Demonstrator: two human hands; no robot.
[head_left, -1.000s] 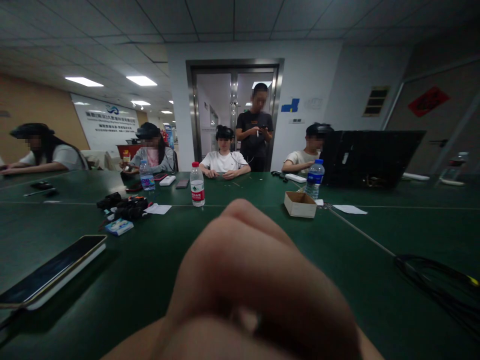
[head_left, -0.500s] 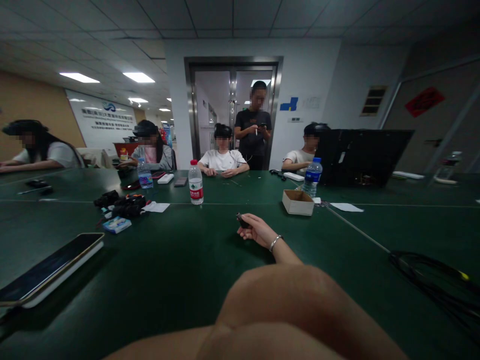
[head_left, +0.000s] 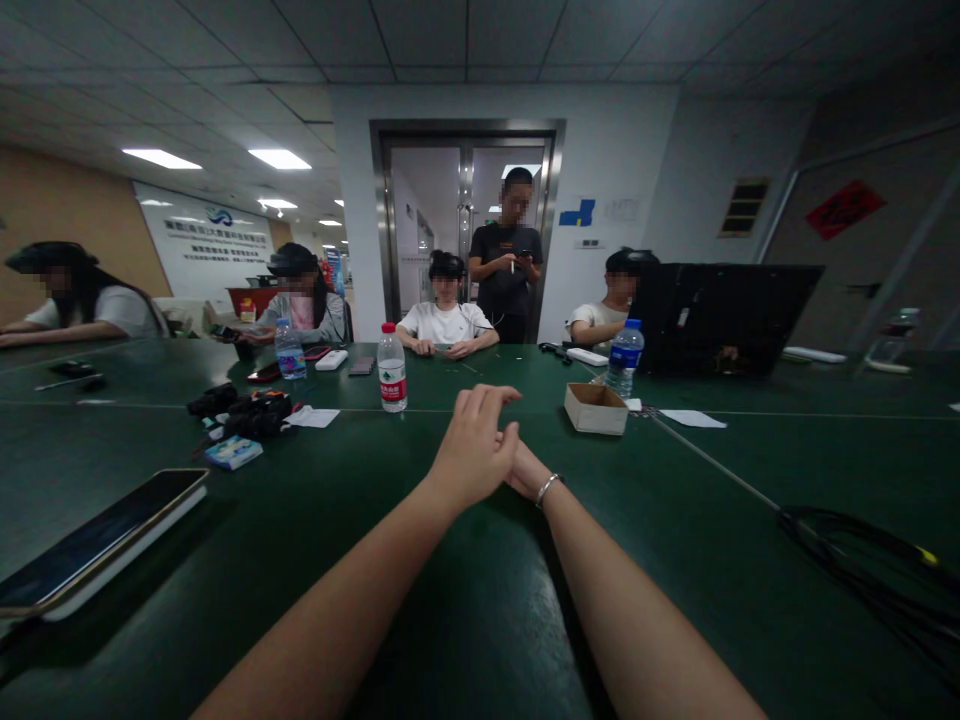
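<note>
The left hand (head_left: 471, 455) was found right of the red-capped bottle (head_left: 391, 375) and nearer the wearer, thumb and forefinger parted, remaining fingers curved. It partly covered the right hand (head_left: 527, 470), farther right of the bottle; whether that hand was gripping could not be determined. The small dark object visible there half a second earlier was hidden from view. An open box (head_left: 596, 417) stood right of the bottle, apart from both hands.
</note>
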